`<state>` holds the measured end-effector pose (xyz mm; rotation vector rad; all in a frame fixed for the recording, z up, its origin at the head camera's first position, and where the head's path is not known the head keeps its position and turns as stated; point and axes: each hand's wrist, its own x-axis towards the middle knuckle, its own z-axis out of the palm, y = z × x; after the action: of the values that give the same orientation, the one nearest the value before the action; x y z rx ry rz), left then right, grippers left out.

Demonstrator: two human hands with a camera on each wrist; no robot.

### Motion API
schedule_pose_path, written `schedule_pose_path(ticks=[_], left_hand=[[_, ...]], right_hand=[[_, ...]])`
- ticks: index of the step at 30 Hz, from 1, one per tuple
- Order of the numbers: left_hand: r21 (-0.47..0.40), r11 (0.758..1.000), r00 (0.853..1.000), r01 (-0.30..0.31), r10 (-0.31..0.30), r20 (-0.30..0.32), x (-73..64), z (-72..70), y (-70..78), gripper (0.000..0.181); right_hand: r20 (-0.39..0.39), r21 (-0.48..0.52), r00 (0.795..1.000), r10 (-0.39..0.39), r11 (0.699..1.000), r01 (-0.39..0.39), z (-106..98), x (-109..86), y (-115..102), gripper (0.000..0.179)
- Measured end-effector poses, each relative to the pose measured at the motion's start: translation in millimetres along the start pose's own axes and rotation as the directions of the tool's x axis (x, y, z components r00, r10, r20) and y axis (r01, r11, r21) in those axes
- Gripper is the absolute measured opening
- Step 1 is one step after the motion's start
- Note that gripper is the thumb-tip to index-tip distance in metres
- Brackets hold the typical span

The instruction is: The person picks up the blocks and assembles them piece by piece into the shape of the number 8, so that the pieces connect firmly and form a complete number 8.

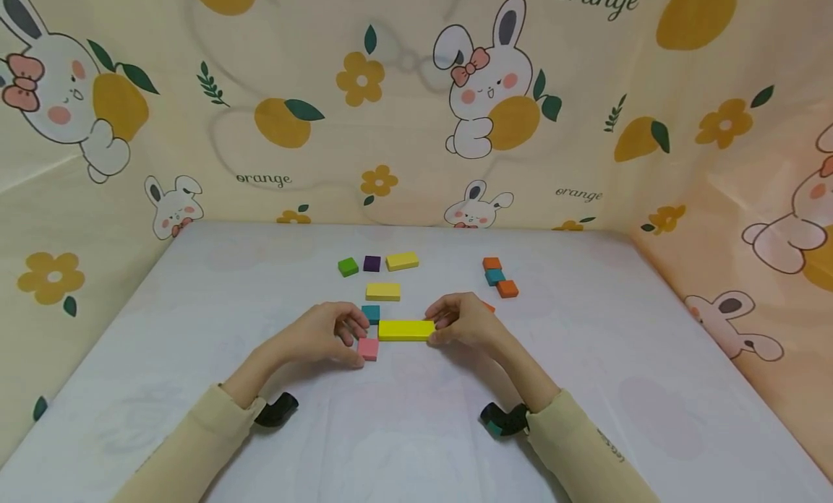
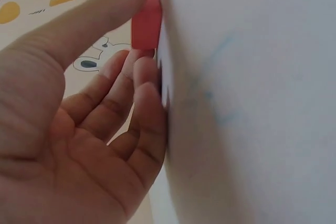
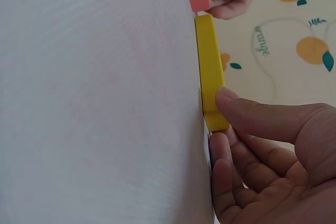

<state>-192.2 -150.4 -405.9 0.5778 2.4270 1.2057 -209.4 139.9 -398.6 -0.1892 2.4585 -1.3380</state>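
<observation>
My left hand [image 1: 328, 334] holds a small pink block [image 1: 368, 350] at its left side, thumb on the near edge and curled fingers at the far edge. In the left wrist view, the thumb [image 2: 113, 11] overlaps the pink block [image 2: 146, 27]. A long yellow block [image 1: 406, 331] lies crosswise just right of and beyond the pink one. At its right end my right hand [image 1: 471, 322] pinches it, with the thumb [image 3: 252, 109] on its near side in the right wrist view. Close beyond the left fingertips sits a teal block [image 1: 371, 314].
Farther back lie two shorter yellow blocks [image 1: 383, 292], a purple block [image 1: 372, 264] and a green block [image 1: 348, 267]. To the right, orange and teal blocks [image 1: 494, 277] form a short diagonal row. Behind my right hand an orange block [image 1: 488, 308] is mostly hidden. Printed cloth hangs around the white table [image 1: 364, 438].
</observation>
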Motion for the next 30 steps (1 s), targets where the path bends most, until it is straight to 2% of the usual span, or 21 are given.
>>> schedule_pose_path(ticks=[6,30], left_hand=[[0.003,1.000,1.000,-0.014,0.014,-0.008,2.6,2.3,-0.2,0.049],[0.004,1.000,1.000,-0.017,0.017,-0.021,0.9,4.2,1.7,0.048]], right_hand=[[-0.005,-0.022,1.000,0.009,1.000,-0.009,-1.1,-1.3,-0.8,0.034],[-0.001,-0.005,1.000,-0.006,1.000,0.006,0.5,0.2,0.6,0.033]])
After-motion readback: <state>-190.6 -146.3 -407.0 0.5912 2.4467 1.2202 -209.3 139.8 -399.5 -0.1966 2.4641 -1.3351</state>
